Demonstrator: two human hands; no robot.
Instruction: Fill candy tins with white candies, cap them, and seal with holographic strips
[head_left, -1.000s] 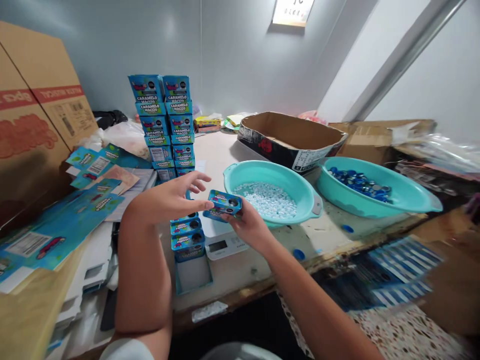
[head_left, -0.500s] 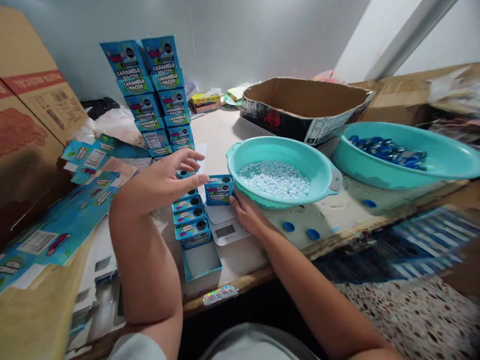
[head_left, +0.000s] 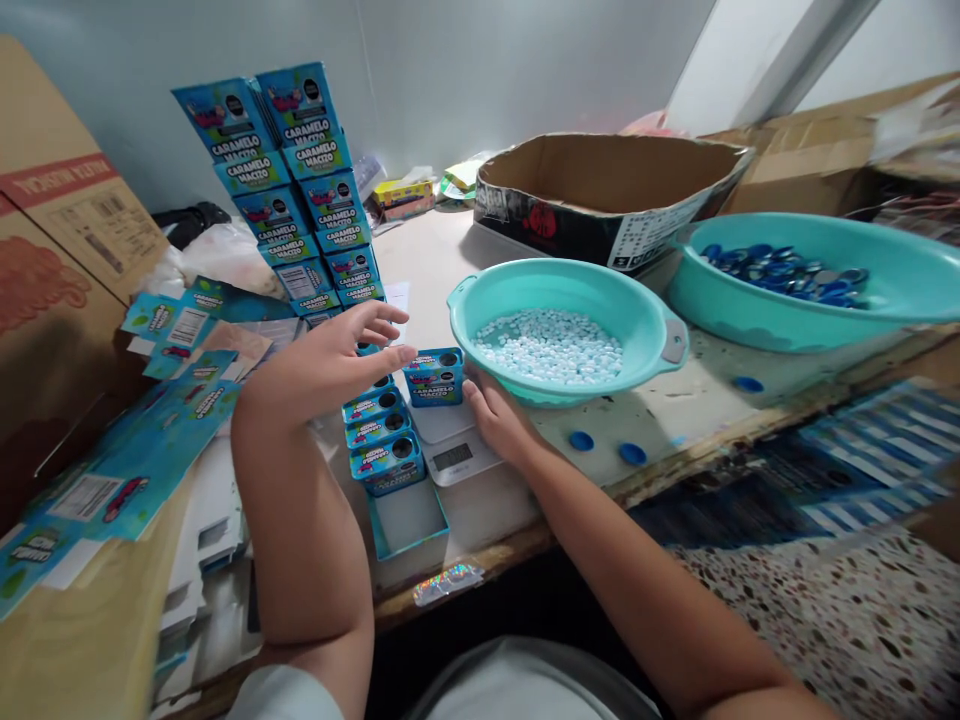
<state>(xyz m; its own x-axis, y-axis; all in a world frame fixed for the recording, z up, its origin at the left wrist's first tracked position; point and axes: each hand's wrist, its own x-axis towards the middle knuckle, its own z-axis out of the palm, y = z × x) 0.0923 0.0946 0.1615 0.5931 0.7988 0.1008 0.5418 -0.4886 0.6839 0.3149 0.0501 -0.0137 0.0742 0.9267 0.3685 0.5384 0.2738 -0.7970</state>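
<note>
A small blue candy box [head_left: 435, 378] stands upright on the white scale [head_left: 463, 458]. My left hand [head_left: 351, 350] hovers at the box's left with fingers spread, its thumb tip near the box's upper left corner. My right hand [head_left: 495, 415] is at the right of the box and scale, fingers apart, under the near edge of the turquoise bowl [head_left: 480, 370]. Pale candies [head_left: 551, 348] lie in that bowl. Left of the scale, several blue boxes [head_left: 386, 460] stand in a row in an open tray [head_left: 411, 520], whose near part shows its bare bottom.
Tall stacks of blue boxes [head_left: 300, 120] rise at the back left, beside flat printed cardboard [head_left: 127, 450]. A black carton [head_left: 555, 225] stands behind the bowl. Another turquoise bowl [head_left: 780, 320] holds blue caps. Loose blue caps [head_left: 631, 454] lie near the front edge.
My right hand's fingers have come slightly away from the box, which stays on the scale. My left hand keeps nearly the same pose. The view has shifted a little.
</note>
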